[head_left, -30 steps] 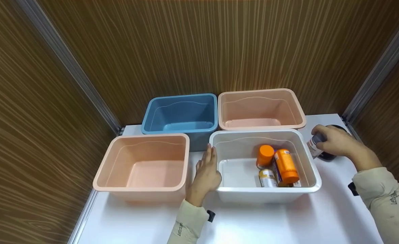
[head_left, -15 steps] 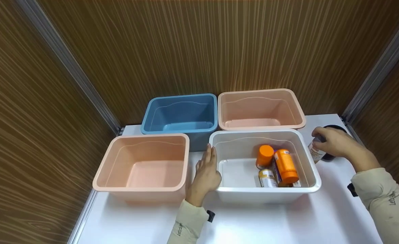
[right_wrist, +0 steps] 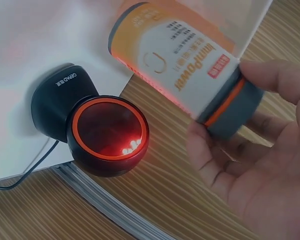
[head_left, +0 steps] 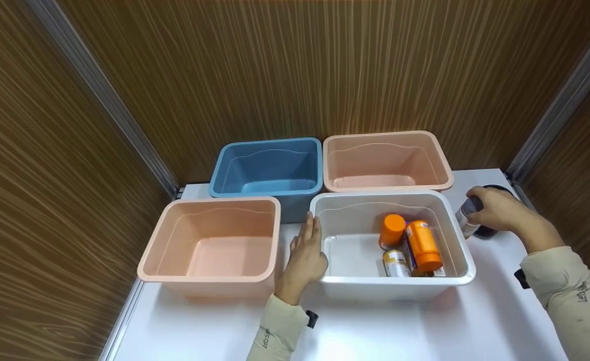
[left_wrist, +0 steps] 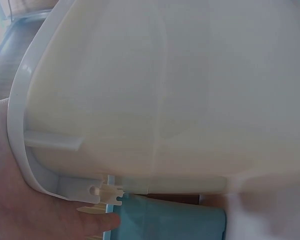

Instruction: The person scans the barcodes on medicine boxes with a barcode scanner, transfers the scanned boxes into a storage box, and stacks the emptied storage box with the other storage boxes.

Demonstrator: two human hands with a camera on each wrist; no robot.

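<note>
My right hand (head_left: 503,210) grips a supplement bottle (right_wrist: 175,60) by its dark grey cap, in the air to the right of the white bin (head_left: 390,281). The right wrist view shows its white and orange label turned toward a black barcode scanner (right_wrist: 72,102), whose round window glows red. With fingers straight, my left hand (head_left: 302,260) rests against the white bin's left rim. Inside that bin an orange-capped bottle (head_left: 392,230) stands, an orange bottle (head_left: 424,243) lies on a box, and a yellow and white can (head_left: 396,264) is beside them.
A peach bin (head_left: 269,240) stands to the left. Behind are a blue bin (head_left: 300,194) and another peach bin (head_left: 390,190). The scanner's cable (right_wrist: 32,170) runs along the table's edge. Wood-grain panels enclose the back and sides.
My right hand turns the bottle slightly in front of the scanner, staying in nearly the same place. My left hand and the bins have not visibly moved.
</note>
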